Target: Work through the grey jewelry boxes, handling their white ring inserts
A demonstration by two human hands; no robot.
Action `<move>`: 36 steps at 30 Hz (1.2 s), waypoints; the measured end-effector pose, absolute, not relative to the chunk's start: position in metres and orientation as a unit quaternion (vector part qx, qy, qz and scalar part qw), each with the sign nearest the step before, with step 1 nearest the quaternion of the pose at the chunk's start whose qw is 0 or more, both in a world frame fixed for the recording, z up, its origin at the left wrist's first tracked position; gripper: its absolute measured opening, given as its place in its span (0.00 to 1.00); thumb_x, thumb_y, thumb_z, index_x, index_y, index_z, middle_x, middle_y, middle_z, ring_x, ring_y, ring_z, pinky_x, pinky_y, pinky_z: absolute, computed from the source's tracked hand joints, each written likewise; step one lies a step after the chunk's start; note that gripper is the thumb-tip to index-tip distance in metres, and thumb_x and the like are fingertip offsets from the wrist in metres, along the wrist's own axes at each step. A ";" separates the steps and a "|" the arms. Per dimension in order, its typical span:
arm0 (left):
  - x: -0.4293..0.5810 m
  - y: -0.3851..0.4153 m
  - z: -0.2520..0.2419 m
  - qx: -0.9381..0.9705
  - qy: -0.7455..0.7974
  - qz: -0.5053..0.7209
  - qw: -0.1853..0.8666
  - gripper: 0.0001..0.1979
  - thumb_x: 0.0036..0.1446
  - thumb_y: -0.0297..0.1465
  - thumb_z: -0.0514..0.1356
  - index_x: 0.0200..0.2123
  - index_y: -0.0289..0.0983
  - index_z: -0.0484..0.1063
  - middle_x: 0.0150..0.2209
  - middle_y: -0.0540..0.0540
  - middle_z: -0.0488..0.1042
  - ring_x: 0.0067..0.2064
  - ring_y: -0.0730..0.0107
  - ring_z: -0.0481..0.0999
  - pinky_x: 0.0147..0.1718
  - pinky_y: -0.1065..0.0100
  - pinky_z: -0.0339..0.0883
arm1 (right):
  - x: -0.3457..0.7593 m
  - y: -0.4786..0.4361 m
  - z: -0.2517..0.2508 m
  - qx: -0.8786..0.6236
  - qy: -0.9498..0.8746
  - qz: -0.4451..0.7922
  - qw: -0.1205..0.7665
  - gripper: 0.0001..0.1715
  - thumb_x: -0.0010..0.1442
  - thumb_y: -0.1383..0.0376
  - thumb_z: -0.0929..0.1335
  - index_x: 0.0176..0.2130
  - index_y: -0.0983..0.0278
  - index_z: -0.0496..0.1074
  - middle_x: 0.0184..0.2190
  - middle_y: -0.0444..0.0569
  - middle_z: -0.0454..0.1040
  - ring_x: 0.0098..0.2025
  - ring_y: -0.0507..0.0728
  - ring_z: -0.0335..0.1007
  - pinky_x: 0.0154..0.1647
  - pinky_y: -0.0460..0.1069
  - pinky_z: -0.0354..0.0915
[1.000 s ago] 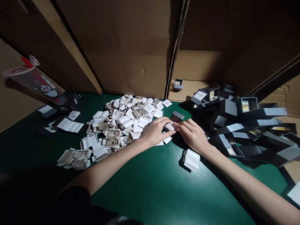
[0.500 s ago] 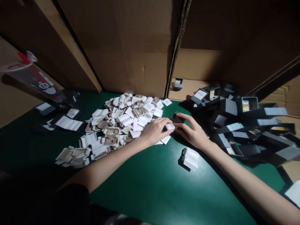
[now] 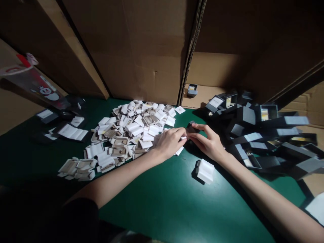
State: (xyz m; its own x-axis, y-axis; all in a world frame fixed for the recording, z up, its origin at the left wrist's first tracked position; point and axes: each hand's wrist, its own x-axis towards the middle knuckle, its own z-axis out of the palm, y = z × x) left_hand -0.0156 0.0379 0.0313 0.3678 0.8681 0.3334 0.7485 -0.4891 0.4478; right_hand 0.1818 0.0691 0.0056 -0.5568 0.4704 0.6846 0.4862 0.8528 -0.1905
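My right hand point(image 3: 209, 141) pinches a small black box point(image 3: 191, 127), with the thumb and fingers closed around its near side. My left hand point(image 3: 170, 143) meets it from the left, fingertips closed on a small white folded card insert that they almost wholly cover. Beside and behind my left hand spreads a heap of white and grey-brown folded card inserts point(image 3: 134, 129). One white folded insert point(image 3: 206, 171) lies alone on the green table point(image 3: 162, 202), below my right hand.
A pile of black boxes point(image 3: 246, 115), some open with yellowish labels inside, fills the right. One open box point(image 3: 192, 90) stands on cardboard at the back. Cardboard walls point(image 3: 152, 50) close off the rear. At left are a clear cup point(image 3: 43, 87) and dark boxes with white papers point(image 3: 73, 132).
My left hand has rolled over the white insert, which was plainly visible between the hands and is now mostly covered. The black box has stayed in my right hand, nearly in place.
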 end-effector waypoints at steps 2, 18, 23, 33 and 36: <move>-0.015 0.038 0.032 0.826 0.479 0.275 0.116 0.03 0.57 0.26 0.59 0.33 0.36 0.66 0.32 0.51 0.73 0.33 0.72 0.74 0.29 0.72 0.64 | 0.182 0.069 0.006 -0.272 -0.883 -0.019 0.381 0.11 0.62 0.68 0.66 0.44 0.59 0.73 0.48 0.55 0.68 0.52 0.61 0.70 0.47 0.56 0.74; -0.015 0.040 0.022 0.808 0.476 0.328 0.117 0.03 0.54 0.25 0.56 0.28 0.36 0.68 0.32 0.49 0.74 0.32 0.71 0.74 0.31 0.71 0.67 | 0.178 0.068 0.003 -0.279 -0.883 -0.006 0.376 0.03 0.61 0.68 0.65 0.37 0.61 0.69 0.48 0.56 0.64 0.54 0.63 0.66 0.48 0.58 0.73; -0.014 0.044 0.020 0.804 0.473 0.333 0.139 0.02 0.53 0.26 0.57 0.29 0.37 0.67 0.30 0.51 0.72 0.31 0.73 0.72 0.31 0.73 0.64 | 0.174 0.067 0.004 -0.273 -0.882 -0.022 0.383 0.03 0.60 0.71 0.65 0.35 0.63 0.68 0.47 0.58 0.63 0.53 0.64 0.66 0.46 0.59 0.73; -0.012 0.043 0.017 0.824 0.465 0.317 0.070 0.04 0.52 0.23 0.56 0.29 0.37 0.67 0.31 0.51 0.72 0.33 0.72 0.73 0.32 0.71 0.65 | 0.171 0.065 0.005 -0.274 -0.887 -0.039 0.371 0.03 0.60 0.71 0.65 0.37 0.64 0.69 0.48 0.60 0.62 0.54 0.65 0.64 0.49 0.60 0.71; -0.015 0.044 0.013 0.843 0.438 0.310 0.047 0.04 0.58 0.24 0.56 0.32 0.35 0.69 0.37 0.47 0.75 0.39 0.69 0.75 0.37 0.69 0.70 | 0.173 0.066 0.006 -0.278 -0.887 -0.031 0.367 0.03 0.61 0.71 0.65 0.38 0.65 0.69 0.50 0.61 0.62 0.54 0.64 0.65 0.47 0.57 0.72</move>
